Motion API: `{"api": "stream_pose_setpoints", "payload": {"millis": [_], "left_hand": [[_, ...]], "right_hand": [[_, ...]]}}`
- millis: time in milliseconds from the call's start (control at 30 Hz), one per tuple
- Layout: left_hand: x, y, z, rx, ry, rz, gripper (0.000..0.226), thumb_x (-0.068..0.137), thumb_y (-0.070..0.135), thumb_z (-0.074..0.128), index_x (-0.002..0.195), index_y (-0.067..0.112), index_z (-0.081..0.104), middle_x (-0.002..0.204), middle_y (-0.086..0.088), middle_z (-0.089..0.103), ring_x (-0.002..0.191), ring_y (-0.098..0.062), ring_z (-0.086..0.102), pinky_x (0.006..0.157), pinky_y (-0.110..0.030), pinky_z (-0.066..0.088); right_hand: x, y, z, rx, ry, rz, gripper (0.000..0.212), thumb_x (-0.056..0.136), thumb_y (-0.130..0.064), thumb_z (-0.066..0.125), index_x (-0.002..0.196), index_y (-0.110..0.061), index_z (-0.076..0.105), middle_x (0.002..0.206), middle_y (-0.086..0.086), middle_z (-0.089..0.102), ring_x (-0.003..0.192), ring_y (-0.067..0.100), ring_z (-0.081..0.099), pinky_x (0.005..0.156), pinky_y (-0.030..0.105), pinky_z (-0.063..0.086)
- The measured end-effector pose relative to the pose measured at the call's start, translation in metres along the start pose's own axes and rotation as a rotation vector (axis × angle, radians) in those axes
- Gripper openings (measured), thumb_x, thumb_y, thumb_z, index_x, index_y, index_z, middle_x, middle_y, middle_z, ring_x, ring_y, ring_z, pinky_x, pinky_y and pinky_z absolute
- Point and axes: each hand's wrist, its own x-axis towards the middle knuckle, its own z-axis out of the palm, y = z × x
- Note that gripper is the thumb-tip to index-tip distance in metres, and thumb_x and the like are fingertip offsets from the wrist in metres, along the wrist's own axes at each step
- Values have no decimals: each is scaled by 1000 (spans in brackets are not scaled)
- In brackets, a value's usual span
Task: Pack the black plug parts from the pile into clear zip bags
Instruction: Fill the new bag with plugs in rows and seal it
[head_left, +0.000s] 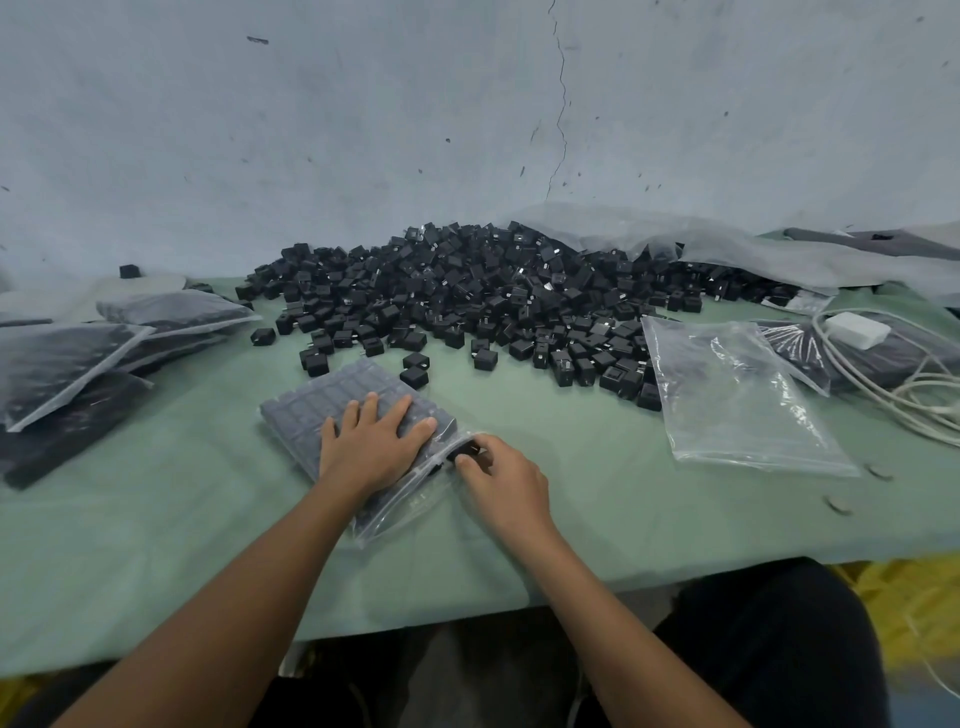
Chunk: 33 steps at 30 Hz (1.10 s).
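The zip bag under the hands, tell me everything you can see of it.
The zip bag is clear plastic, packed with black plug parts in flat rows that show as a grey grid. It lies flat, slantwise, on the green table cover, in front of the pile. The left hand presses flat on it; the right hand pinches a black plug part at its mouth, and the near end is unfilled.
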Motion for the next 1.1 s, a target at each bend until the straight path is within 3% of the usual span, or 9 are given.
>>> {"api": "stream_pose_setpoints", "payload": {"millis": [167,267,467,600,800,967,1100], "left_hand": [[0,0,0,-3,-2,3,74,91,81,11,158,50,8,171,-3,3,156,-28,3,123,-57,2],[1,0,1,-1,1,5,75,91,82,10,158,49,7,171,-3,3,156,-28,4,123,-57,2],[1,0,2,-7,8,5,75,90,82,10,158,49,7,171,-4,4,156,-28,4,123,-58,2],[1,0,2,-14,6,1,77,89,83,9,158,49,8,171,-3,4,156,-28,4,122,-58,2],[2,-1,3,-15,6,4,77,89,83,8,158,48,7,171,-4,3,156,-28,3,123,-58,2],[3,-2,4,-14,7,-2,78,88,84,7,158,49,5,171,-3,2,157,-28,2,122,-58,0],[3,-1,3,-11,-3,-2,82,85,87,5,158,49,5,171,-3,2,157,-28,2,123,-58,0]], "right_hand": [[2,5,4,-89,22,-56,24,93,-35,57,115,-36,64,103,-5,54,94,17,59,85,32,47],[3,7,10,-156,62,-112,19,96,-28,54,110,-33,66,103,-5,42,92,20,52,77,31,46],[10,0,20,-311,100,-98,16,99,-35,43,100,-28,57,101,-5,36,86,23,50,69,33,35],[14,-1,21,-333,29,-45,23,98,-40,37,106,-31,56,122,2,42,97,29,56,76,36,38],[32,2,-1,-257,-226,11,27,95,-36,40,110,-37,62,127,-4,47,115,27,55,89,37,45],[25,1,12,-409,-58,-129,22,96,-35,45,113,-37,58,112,-2,45,89,33,61,74,37,44],[20,3,21,-408,101,-161,19,96,-37,46,109,-28,58,106,-1,44,82,30,60,68,37,47]]}}
